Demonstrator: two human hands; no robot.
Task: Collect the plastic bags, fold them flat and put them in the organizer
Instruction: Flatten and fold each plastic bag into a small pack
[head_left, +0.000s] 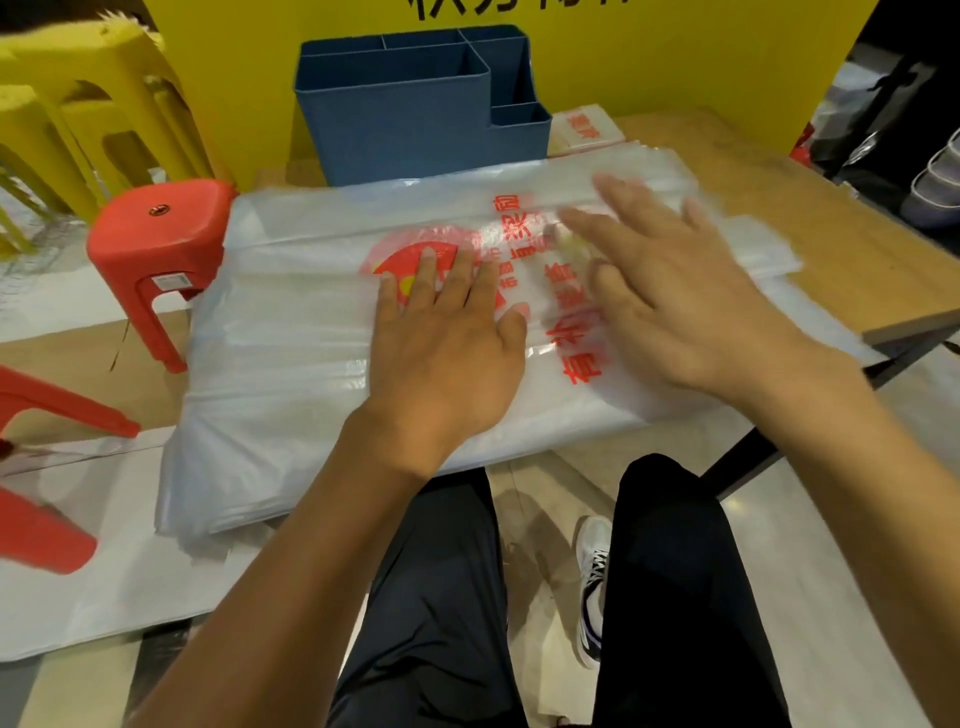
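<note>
Item: wooden table (810, 223), right of frame; on it a stack of translucent white plastic bags with red print (291, 332), centre, overhanging the near-left edge, likely to slide off if pushed. Behind it, upper centre: blue compartmented plastic organizer (395, 119), narrow enough that a loose fold may spring open. Left hand (441, 338) pressing flat, right hand (670, 296) spread and blurred, neither grip holding anything.

Single head view, close above table (810, 218), facing forward-down.
</note>
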